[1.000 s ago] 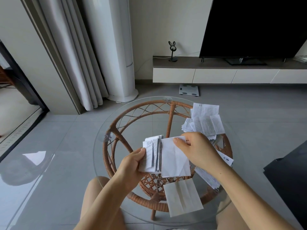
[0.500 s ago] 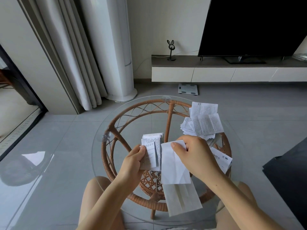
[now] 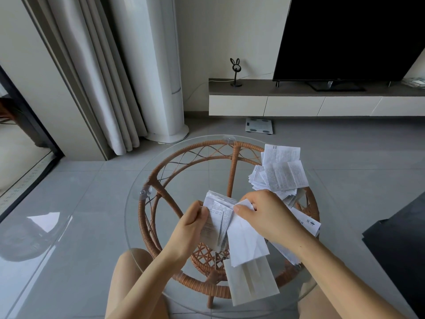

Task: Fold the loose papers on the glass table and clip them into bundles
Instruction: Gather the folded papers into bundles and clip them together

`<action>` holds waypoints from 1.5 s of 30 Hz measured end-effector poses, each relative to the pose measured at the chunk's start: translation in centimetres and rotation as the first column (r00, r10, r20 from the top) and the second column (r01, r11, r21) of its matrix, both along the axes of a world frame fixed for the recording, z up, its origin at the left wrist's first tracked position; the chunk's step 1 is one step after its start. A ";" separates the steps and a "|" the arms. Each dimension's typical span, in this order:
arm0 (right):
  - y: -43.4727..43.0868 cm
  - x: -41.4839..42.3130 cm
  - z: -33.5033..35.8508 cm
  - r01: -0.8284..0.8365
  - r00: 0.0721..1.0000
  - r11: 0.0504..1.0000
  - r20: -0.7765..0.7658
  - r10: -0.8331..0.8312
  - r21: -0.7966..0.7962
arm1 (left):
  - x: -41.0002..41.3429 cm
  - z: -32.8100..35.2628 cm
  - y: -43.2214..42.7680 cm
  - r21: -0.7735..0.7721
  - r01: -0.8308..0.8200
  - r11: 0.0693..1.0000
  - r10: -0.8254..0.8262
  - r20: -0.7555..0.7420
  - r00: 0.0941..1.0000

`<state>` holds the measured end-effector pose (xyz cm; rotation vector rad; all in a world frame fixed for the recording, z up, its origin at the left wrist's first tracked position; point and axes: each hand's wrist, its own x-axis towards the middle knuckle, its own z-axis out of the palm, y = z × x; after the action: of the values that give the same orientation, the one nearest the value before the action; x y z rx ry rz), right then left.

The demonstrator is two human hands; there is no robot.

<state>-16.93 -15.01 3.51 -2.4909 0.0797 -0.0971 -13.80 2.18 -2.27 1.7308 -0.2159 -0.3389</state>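
My left hand (image 3: 192, 223) grips a stack of folded printed papers (image 3: 218, 217) above the round glass table (image 3: 138, 226). My right hand (image 3: 264, 215) pinches the top of a blank white folded sheet (image 3: 246, 242), held against the right side of that stack. A pile of loose printed papers (image 3: 281, 171) lies at the table's far right. Another white folded sheet (image 3: 250, 282) lies flat on the glass near the front edge. More printed slips (image 3: 308, 223) stick out from under my right wrist. No clip is visible.
The glass top rests on a rattan frame (image 3: 161, 187). A TV (image 3: 349, 38) stands on a low console (image 3: 310, 104) behind, a scale (image 3: 258, 125) on the floor. Dark furniture (image 3: 400, 245) sits at the right. My knees are under the table's front.
My right hand has brought the white sheet left and up against the stack in my left hand. The stack has tilted and the two hands are closer together.
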 end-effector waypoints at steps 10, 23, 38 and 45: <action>1.4 -0.6 -1.7 0.122 0.976 0.991 0.191 -0.109 -0.059 | 0.2 -0.6 -1.2 -0.207 -0.086 0.975 0.012 -0.335 0.942; 3.5 -1.3 -3.8 0.257 0.934 0.965 0.273 -0.232 -0.057 | 0.6 -0.3 -2.6 -0.267 -0.239 0.934 0.108 -0.429 0.897; 2.9 -0.6 -4.3 0.165 0.985 0.980 0.041 -0.170 0.107 | -0.7 -0.7 -1.3 -0.117 -0.143 0.983 0.140 -0.036 0.990; 3.9 0.0 -5.8 0.127 0.991 0.964 -0.073 -0.113 0.232 | -1.0 -1.1 -1.2 -0.114 -0.062 0.991 0.063 0.001 0.998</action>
<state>-16.97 -11.07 -2.26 -2.2491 0.2531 -0.0612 -14.84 1.01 -3.42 1.6218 -0.1807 -0.2711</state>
